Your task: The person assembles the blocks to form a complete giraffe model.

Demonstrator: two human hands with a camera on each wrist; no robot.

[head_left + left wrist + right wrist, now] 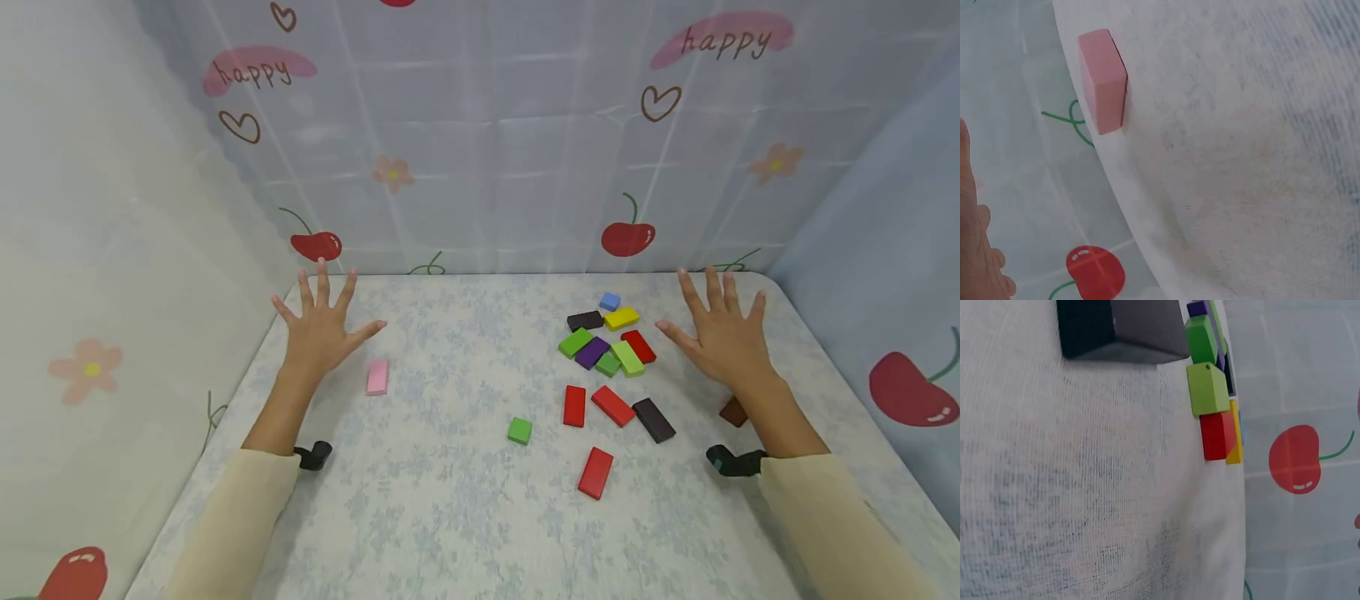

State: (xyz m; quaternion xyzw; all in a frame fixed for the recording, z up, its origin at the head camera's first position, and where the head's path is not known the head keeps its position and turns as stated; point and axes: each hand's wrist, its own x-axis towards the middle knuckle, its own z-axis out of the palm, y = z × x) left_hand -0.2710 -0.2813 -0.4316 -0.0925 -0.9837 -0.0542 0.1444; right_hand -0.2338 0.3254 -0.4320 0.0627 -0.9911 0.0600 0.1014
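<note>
My left hand (318, 333) is held with fingers spread at the left of the table, holding nothing. Nearest to it lies a pink block (378, 377), also seen in the left wrist view as a pink block (1102, 81). On the right, my right hand (723, 340) has its fingers spread too, with nothing in it. A brown block (734, 412) is partly hidden under the right wrist. Left of that hand sits a cluster with a red block (638, 346), a yellow block (622, 317), a purple block (592, 352) and several others. A black block (1122, 331) looms large in the right wrist view.
Toward the middle lie a small green block (520, 431), a red block (596, 473) nearer the front and a black block (654, 420). The patterned cloth-covered table (435, 500) ends at a printed curtain (495, 167) behind.
</note>
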